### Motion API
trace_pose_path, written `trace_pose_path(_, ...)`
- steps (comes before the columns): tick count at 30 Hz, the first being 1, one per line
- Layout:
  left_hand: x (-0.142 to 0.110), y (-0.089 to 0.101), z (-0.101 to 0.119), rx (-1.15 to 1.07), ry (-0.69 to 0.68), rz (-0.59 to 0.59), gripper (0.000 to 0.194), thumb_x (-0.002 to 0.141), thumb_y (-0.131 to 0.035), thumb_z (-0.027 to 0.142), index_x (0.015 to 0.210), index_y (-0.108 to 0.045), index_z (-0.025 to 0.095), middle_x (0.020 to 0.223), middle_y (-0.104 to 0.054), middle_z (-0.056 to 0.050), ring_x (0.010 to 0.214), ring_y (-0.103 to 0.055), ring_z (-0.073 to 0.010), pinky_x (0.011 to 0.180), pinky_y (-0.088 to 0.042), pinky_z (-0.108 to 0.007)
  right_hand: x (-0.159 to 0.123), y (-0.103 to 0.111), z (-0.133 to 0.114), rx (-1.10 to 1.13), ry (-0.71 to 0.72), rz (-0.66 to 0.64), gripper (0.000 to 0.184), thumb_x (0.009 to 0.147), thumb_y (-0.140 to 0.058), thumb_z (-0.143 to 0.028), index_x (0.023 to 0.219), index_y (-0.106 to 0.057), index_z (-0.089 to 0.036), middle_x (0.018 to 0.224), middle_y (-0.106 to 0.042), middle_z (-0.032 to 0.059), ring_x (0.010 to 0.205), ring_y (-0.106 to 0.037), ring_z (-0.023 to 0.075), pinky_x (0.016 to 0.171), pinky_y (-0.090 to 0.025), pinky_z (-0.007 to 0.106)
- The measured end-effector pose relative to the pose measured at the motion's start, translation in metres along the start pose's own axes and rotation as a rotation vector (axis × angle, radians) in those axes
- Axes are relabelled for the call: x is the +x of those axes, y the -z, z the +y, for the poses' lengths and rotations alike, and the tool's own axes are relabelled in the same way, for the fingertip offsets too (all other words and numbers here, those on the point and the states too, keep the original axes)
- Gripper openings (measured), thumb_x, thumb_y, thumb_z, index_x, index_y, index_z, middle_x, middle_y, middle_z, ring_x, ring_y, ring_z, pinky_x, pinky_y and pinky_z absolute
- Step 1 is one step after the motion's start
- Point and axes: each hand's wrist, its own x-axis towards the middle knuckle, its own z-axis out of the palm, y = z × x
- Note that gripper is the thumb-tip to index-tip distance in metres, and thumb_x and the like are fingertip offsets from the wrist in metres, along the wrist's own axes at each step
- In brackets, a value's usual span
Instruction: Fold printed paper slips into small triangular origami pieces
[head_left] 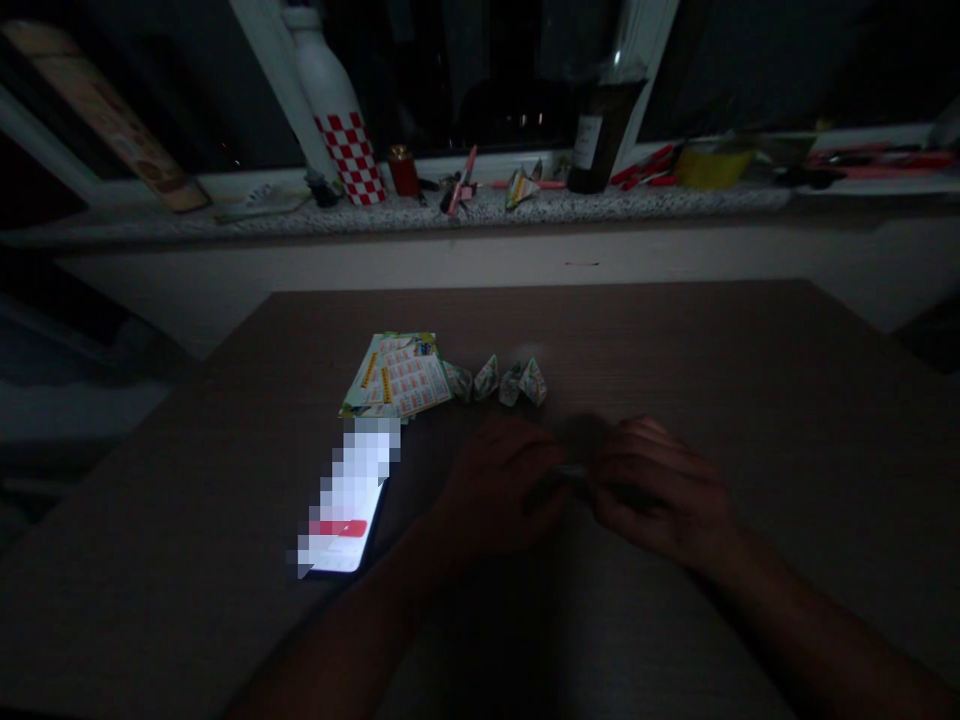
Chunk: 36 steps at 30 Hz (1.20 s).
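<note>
Both my hands are over the dark wooden table (720, 360), fingertips nearly meeting. Between them a thin pale sliver shows, apparently a small folded piece of paper (573, 470); most of it is hidden by my fingers. My left hand (506, 485) pinches its left side with curled fingers. On the opposite side, my right hand (660, 490) closes on it with thumb and fingers together. Just beyond my left hand several folded paper shapes (486, 378) stand in a row. Printed cards (409, 375) with number grids lie overlapping to their left. The light is dim.
A phone (349, 500) with a lit screen lies left of my left forearm. Along the granite windowsill (487, 212) stand a red-and-white checkered bottle (349, 150), a dark bottle (592, 145), a small red jar (403, 172), another folded paper shape (521, 187) and a yellow object (712, 167).
</note>
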Motion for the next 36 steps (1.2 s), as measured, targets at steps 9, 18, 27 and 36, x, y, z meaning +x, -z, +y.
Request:
trace_pose_path(9, -0.005, -0.007, 0.001, -0.169, 0.045, 0.042, 0.004, 0.083, -0.057, 0.017, 0.087, -0.06, 0.017, 0.083, -0.065, -0.004, 0.082, -0.059, -0.0155, 0.076, -0.049, -0.03, -0.002, -0.002, 0.003, 0.025, -0.035, -0.002, 0.022, 0.068, -0.067, -0.004, 0.083, -0.061, -0.018, 0.071, -0.065, 0.0043, 0.067, -0.06, 0.0181, 0.065, -0.046, 0.035)
trace_pose_path(18, -0.007, -0.016, 0.005, -0.161, -0.002, 0.033, 0.005, 0.085, -0.056, 0.017, 0.087, -0.06, 0.016, 0.082, -0.067, -0.004, 0.08, -0.059, -0.0156, 0.076, -0.048, -0.031, -0.004, -0.008, 0.002, -0.045, -0.099, -0.043, 0.013, 0.069, -0.063, -0.009, 0.074, -0.056, -0.02, 0.065, -0.059, 0.0007, 0.062, -0.056, 0.0164, 0.063, -0.043, 0.033)
trace_pose_path(27, -0.005, 0.0, 0.0, -0.246, 0.357, 0.053, 0.009, 0.085, -0.056, 0.022, 0.08, -0.062, 0.017, 0.078, -0.066, -0.002, 0.073, -0.061, -0.0144, 0.068, -0.049, -0.027, -0.009, 0.007, 0.021, -0.096, -0.249, -0.041, 0.012, 0.072, -0.061, -0.01, 0.07, -0.055, -0.02, 0.063, -0.059, -0.0011, 0.061, -0.057, 0.0154, 0.063, -0.043, 0.031)
trace_pose_path(36, -0.004, -0.007, 0.002, -0.402, 0.559, -0.027, 0.009, 0.08, -0.063, 0.024, 0.086, -0.067, 0.018, 0.076, -0.068, 0.0, 0.071, -0.064, -0.0138, 0.067, -0.05, -0.026, -0.011, -0.007, 0.012, 0.119, -0.24, -0.057, 0.012, 0.078, -0.063, -0.012, 0.087, -0.061, -0.02, 0.072, -0.066, 0.0008, 0.067, -0.063, 0.0158, 0.068, -0.048, 0.032)
